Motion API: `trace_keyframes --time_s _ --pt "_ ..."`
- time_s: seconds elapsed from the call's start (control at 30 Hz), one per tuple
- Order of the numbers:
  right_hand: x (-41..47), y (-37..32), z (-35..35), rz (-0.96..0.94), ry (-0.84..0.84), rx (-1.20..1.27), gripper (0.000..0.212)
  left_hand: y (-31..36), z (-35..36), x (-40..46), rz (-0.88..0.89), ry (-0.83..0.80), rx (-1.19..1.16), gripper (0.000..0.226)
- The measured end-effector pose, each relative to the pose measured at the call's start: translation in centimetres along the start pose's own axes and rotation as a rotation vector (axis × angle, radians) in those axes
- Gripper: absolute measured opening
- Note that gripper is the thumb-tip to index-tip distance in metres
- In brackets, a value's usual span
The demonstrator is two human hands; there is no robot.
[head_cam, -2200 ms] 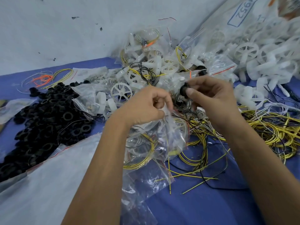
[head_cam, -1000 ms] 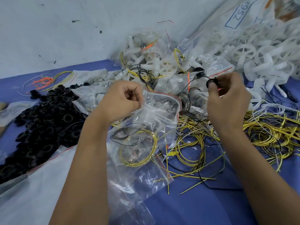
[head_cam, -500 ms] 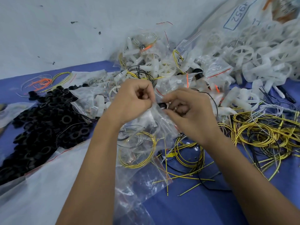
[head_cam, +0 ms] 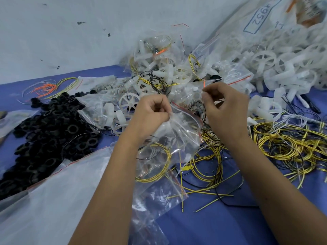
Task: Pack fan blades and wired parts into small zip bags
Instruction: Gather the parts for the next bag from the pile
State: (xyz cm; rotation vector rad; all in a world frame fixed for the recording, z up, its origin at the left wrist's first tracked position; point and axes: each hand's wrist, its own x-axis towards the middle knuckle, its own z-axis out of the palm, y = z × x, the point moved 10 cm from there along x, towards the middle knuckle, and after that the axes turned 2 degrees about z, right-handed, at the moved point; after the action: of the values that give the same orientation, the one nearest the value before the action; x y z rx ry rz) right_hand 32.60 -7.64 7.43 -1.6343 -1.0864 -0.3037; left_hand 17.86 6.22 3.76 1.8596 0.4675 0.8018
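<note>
At the bottom of the frame two bare forearms reach in over the blue counter [head_cam: 203, 227]. Low on the left lies a large clear plastic bag [head_cam: 53, 200], flat and mostly covering that corner. Just right of it, near centre bottom, an empty small zip bag [head_cam: 155, 197] lies on the counter with loose yellow and black wire ends beside it.

In the middle of the frame the left hand [head_cam: 150, 114] has its fingers curled, thumb and fingertips pinching the left edge of the mouth of a small zip bag [head_cam: 177, 137]. The bag hangs open below that hand, its red seal strip running toward the right, and a coil of yellow and black wire [head_cam: 159, 167] shows through its lower part. The right hand [head_cam: 224, 106] is just right of the bag mouth, fingers bent inward with thumb and forefinger together; whether they pinch the bag edge or a thin wire, I cannot tell.

At the right, a tangle of yellow wired parts [head_cam: 286, 147] spreads over the counter. At the left, a heap of black rings [head_cam: 49, 129] sits partly on the large bag.

Beyond the hands, filled zip bags [head_cam: 159, 71] with white fan blades and wires pile against the wall. In the upper right a heap of loose white fan blades [head_cam: 274, 68] spills from a big sack [head_cam: 261, 15] marked 1952.
</note>
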Motion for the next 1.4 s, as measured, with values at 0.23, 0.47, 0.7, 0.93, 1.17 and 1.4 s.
trace_keyframes --time_s 0.23,0.47,0.7,0.93,1.17,1.4 --pt "2.8 -0.3 6.1 -0.120 -0.412 -0.441 0.021 -3.0 1.4 -0.4 -0.079 -0.041 0.116 0.038" --pt "3.4 1.1 10.4 -0.138 -0.663 -0.689 0.068 -3.8 2.2 -0.6 -0.099 -0.140 0.170 0.035" --pt "3.9 3.2 9.2 -0.020 -0.563 -0.601 0.076 -4.1 2.3 -0.6 -0.104 -0.159 0.152 0.031" --pt "2.9 0.4 10.2 -0.236 -0.466 -0.687 0.059 -4.9 2.4 -1.4 -0.198 -0.290 0.019 0.037" --pt "2.3 -2.6 14.1 -0.345 -0.625 -0.450 0.017 -5.3 2.0 -1.5 -0.252 -0.274 -0.023 0.037" --pt "2.7 -5.7 16.6 -0.448 -0.555 -0.362 0.017 -5.7 1.3 -2.0 -0.307 -0.283 -0.036 0.042"
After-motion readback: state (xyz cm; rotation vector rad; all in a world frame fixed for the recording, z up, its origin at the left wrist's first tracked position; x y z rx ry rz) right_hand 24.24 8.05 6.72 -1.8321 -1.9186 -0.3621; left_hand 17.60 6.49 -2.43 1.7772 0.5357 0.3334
